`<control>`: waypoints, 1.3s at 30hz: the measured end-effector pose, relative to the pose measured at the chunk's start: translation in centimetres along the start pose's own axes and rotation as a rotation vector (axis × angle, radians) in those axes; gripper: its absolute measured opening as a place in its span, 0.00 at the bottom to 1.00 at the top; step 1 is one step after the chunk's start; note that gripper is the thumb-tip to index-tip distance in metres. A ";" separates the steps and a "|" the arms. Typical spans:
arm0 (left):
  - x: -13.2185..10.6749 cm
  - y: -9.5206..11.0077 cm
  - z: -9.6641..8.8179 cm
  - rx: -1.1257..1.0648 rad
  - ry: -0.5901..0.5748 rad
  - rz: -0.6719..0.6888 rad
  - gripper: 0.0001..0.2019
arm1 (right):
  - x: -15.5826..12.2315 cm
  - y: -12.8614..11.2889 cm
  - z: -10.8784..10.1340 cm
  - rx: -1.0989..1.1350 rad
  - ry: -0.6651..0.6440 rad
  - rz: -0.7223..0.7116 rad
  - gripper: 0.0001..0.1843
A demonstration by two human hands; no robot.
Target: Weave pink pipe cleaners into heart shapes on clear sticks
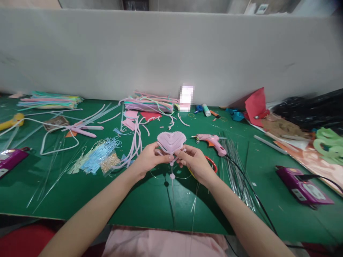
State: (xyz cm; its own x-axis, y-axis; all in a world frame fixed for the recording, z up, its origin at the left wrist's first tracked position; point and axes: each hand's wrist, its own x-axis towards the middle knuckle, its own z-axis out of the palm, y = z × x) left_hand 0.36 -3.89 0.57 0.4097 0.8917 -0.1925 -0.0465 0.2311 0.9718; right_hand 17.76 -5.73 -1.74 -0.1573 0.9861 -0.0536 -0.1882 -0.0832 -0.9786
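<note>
A fuzzy lilac heart made of pipe cleaners (171, 141) is held up above the green table by both hands. My left hand (153, 157) pinches its lower left side, the thumb near the bottom tip. At the lower right, the fingers of my right hand (193, 159) are closed on the heart and a short lilac strand beside it. Beneath the tip hangs a small lilac disc (172, 176) on a thin stem. Just behind my right hand lies a pink glue gun (210, 141). Part of a red ring-shaped handle (213, 164) shows beside that hand.
Thin wires (238, 171) lie right of the glue gun, whose black cord runs toward the front. Blue tassels (99, 159) and a bag of gold beads (109, 162) sit left. Pipe cleaner bundles (150, 104) line the back. A purple power strip (304, 187) stands at right.
</note>
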 end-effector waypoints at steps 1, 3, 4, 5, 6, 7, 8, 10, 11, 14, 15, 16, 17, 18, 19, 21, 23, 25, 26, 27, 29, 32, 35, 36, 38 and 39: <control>0.0 0.0 0.0 0.005 0.002 -0.005 0.24 | 0.0 0.0 0.0 -0.007 0.002 0.011 0.12; 0.0 0.0 0.1 0.015 0.007 -0.012 0.23 | 0.0 0.0 0.1 -0.026 0.008 0.011 0.13; 0.0 0.0 0.1 0.019 0.007 -0.013 0.22 | -0.1 0.0 0.1 -0.033 0.014 0.001 0.13; 0.0 0.0 0.1 0.021 0.006 -0.015 0.22 | -0.1 0.0 0.2 -0.038 0.023 -0.010 0.13; 0.0 0.1 0.1 0.022 0.005 -0.018 0.22 | -0.1 -0.1 0.3 -0.043 0.032 -0.018 0.14; 0.0 0.1 0.1 0.020 0.002 -0.021 0.21 | -0.2 -0.1 0.4 -0.046 0.042 -0.023 0.14; 0.0 0.2 0.1 0.017 -0.006 -0.026 0.21 | -0.2 -0.2 0.5 -0.047 0.052 -0.023 0.14; 0.0 0.3 0.0 0.012 -0.024 -0.038 0.20 | -0.3 -0.3 0.7 -0.039 0.074 -0.015 0.14; -0.1 0.4 0.0 0.008 -0.030 -0.045 0.20 | -0.3 -0.4 0.8 -0.033 0.085 -0.009 0.15; -0.1 0.5 0.1 -0.007 -0.030 -0.057 0.21 | -0.4 -0.7 1.0 -0.013 0.106 0.009 0.16; -0.1 0.5 0.1 -0.011 -0.024 -0.060 0.21 | -0.4 -0.7 1.0 -0.006 0.106 0.014 0.16; -0.2 0.5 0.1 -0.016 -0.017 -0.066 0.21 | -0.4 -0.7 0.9 0.002 0.100 0.017 0.15; -0.2 0.5 0.1 -0.024 -0.011 -0.076 0.20 | -0.4 -0.7 0.9 0.012 0.089 0.015 0.15; -0.2 0.4 0.0 -0.035 -0.008 -0.089 0.18 | -0.4 -0.6 0.8 0.022 0.073 0.011 0.14; -0.2 0.4 0.0 -0.047 -0.011 -0.105 0.17 | -0.3 -0.5 0.6 0.034 0.057 0.004 0.13; -0.2 0.3 -0.2 -0.064 -0.038 -0.143 0.15 | -0.3 -0.4 0.4 0.051 0.028 -0.016 0.11; -0.2 0.2 -0.3 -0.074 -0.086 -0.179 0.15 | -0.2 -0.2 0.3 0.056 0.006 -0.029 0.10; -0.2 0.1 -0.4 -0.092 -0.121 -0.196 0.16 | -0.2 -0.2 0.3 0.053 -0.011 -0.036 0.08; -0.2 0.0 -0.5 -0.105 -0.133 -0.195 0.17 | -0.2 -0.3 0.3 0.049 -0.019 -0.040 0.08; -0.1 0.0 -0.5 -0.118 -0.143 -0.192 0.17 | -0.3 -0.3 0.3 0.042 -0.023 -0.047 0.08; -0.1 -0.1 -0.5 -0.146 -0.155 -0.195 0.16 | -0.3 -0.4 0.4 0.019 -0.021 -0.067 0.07; 0.0 -0.1 -0.6 -0.192 -0.169 -0.223 0.13 | -0.4 -0.5 0.3 -0.019 -0.016 -0.087 0.07; 0.0 0.0 -0.6 -0.196 -0.160 -0.240 0.13 | -0.4 -0.5 0.3 -0.040 -0.018 -0.095 0.07; -0.1 0.1 -0.6 -0.179 -0.148 -0.232 0.13 | -0.4 -0.5 0.3 -0.042 -0.017 -0.095 0.08; -0.2 0.1 -0.5 -0.134 -0.118 -0.195 0.13 | -0.4 -0.4 0.4 -0.048 -0.010 -0.093 0.08; -0.2 0.2 -0.4 -0.109 -0.101 -0.173 0.14 | -0.3 -0.4 0.5 -0.055 -0.005 -0.086 0.09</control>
State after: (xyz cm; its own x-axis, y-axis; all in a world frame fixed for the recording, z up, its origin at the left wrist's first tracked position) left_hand -0.09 -3.88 0.71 0.5087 0.7932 -0.3347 -0.0640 0.4225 0.9041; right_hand 17.44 -6.10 -1.27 -0.1476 0.9885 0.0322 -0.1477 0.0102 -0.9890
